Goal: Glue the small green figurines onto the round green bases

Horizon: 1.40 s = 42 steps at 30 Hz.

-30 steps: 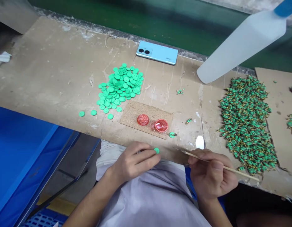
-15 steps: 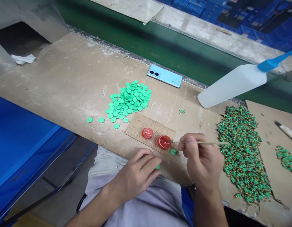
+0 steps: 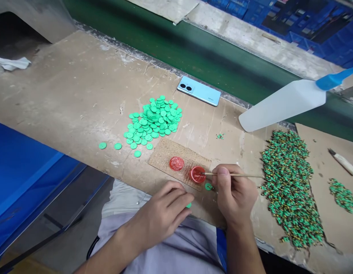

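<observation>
My right hand [image 3: 235,194] pinches a thin wooden stick [image 3: 233,175], whose tip reaches into a shallow red dish [image 3: 198,174] holding something glossy. A second red dish [image 3: 176,163] stands beside it on a cork pad [image 3: 165,156]. Just below the stick, a green button [image 3: 208,186] with a small dark piece on it lies on the bench, close to my right fingers. My left hand [image 3: 162,213] rests near the bench edge, with a green button [image 3: 188,205] mostly hidden at its fingertips.
A heap of green buttons [image 3: 150,121] lies beyond the cork pad. To the right spreads a wide mass of small green-and-gold parts [image 3: 289,190]. A phone [image 3: 199,90], a white scraper with a blue handle [image 3: 281,102] and a blue surface [image 3: 19,179] surround the worn bench [image 3: 79,95].
Over the past second, my right hand has brought the stick from the bench edge to the red dish, its tip now inside. The view has tilted and shifted. My left hand has barely moved.
</observation>
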Each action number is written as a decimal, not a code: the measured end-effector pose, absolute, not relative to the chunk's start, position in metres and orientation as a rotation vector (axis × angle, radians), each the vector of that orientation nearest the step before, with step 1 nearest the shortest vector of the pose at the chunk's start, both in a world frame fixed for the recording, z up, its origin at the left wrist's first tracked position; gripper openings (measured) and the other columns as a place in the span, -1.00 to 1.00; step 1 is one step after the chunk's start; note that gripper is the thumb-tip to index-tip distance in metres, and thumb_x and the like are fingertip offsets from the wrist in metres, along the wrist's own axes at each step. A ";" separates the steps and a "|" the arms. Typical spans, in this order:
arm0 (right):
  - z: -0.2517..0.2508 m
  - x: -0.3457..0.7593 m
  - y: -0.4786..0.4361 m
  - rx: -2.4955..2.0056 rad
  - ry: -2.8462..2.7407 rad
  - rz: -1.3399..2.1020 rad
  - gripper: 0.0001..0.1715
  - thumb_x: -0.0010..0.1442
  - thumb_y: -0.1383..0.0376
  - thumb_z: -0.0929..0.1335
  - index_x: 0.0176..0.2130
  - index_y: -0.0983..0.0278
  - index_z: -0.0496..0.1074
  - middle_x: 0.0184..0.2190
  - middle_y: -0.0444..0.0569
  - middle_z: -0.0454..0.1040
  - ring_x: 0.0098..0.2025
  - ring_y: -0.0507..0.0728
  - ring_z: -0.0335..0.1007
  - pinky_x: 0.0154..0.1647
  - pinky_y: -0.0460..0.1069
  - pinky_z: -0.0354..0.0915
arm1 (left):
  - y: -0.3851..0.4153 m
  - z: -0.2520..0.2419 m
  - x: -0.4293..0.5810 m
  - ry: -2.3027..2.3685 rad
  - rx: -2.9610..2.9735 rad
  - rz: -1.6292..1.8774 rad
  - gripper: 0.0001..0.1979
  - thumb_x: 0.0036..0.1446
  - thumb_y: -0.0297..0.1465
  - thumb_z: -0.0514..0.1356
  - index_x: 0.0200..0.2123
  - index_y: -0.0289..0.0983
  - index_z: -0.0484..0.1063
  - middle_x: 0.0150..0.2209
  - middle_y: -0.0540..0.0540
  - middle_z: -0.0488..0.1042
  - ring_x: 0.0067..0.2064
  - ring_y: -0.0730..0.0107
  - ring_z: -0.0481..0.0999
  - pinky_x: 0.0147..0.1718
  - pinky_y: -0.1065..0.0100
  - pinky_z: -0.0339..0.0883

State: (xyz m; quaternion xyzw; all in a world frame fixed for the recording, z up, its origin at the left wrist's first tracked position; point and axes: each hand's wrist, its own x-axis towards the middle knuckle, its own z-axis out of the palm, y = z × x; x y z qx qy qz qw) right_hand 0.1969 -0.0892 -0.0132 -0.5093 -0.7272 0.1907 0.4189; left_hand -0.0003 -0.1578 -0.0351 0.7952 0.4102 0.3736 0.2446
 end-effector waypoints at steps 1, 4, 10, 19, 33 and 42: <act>-0.013 0.197 -0.089 -1.279 -1.826 0.472 -0.79 0.44 0.33 0.32 -0.28 0.24 0.47 -0.54 -0.24 0.44 -0.59 -0.05 0.33 -0.52 -0.13 0.24 | -0.158 -0.035 0.000 1.119 2.172 1.020 -0.81 0.36 -0.55 0.23 0.02 -0.40 0.40 -0.15 -0.14 0.54 -0.04 0.20 0.44 -0.01 0.23 0.48; -0.013 0.196 -0.088 -1.276 -1.848 0.444 -0.80 0.44 0.33 0.33 -0.28 0.23 0.47 -0.54 -0.24 0.45 -0.59 -0.05 0.35 -0.52 -0.13 0.24 | -0.158 -0.035 0.000 1.120 2.178 1.019 -0.81 0.36 -0.56 0.23 0.02 -0.40 0.40 -0.15 -0.13 0.55 -0.04 0.21 0.45 0.00 0.23 0.47; -0.011 0.196 -0.087 -1.279 -1.889 0.429 -0.74 0.44 0.33 0.33 -0.34 0.24 0.45 -0.52 -0.23 0.46 -0.58 -0.07 0.36 -0.52 -0.14 0.23 | -0.157 -0.034 0.000 1.117 2.185 1.004 -0.81 0.36 -0.55 0.21 0.02 -0.40 0.40 -0.16 -0.14 0.55 -0.05 0.21 0.45 -0.01 0.22 0.48; -0.011 0.195 -0.088 -1.286 -1.896 0.447 -0.74 0.44 0.31 0.32 -0.33 0.24 0.46 -0.51 -0.21 0.47 -0.59 -0.05 0.36 -0.51 -0.12 0.24 | -0.157 -0.035 0.000 1.120 2.168 1.016 -0.81 0.36 -0.56 0.22 0.03 -0.41 0.41 -0.16 -0.14 0.54 -0.04 0.21 0.46 0.01 0.23 0.47; -0.008 0.196 -0.093 -1.158 -1.705 0.511 -0.78 0.42 0.35 0.34 -0.30 0.26 0.50 -0.51 -0.17 0.46 -0.54 -0.01 0.38 -0.53 -0.10 0.26 | -0.157 -0.034 -0.001 1.129 2.200 1.025 -0.80 0.36 -0.53 0.22 0.04 -0.40 0.41 -0.16 -0.15 0.56 -0.06 0.19 0.49 -0.02 0.20 0.52; -0.003 0.213 -0.132 -1.009 -1.491 0.618 -0.82 0.41 0.33 0.34 -0.24 0.28 0.53 -0.48 -0.10 0.45 -0.55 0.05 0.37 -0.61 -0.04 0.26 | -0.157 -0.035 -0.002 1.146 2.177 1.028 -0.78 0.37 -0.51 0.21 0.06 -0.33 0.38 -0.16 -0.15 0.58 -0.04 0.18 0.50 -0.05 0.17 0.56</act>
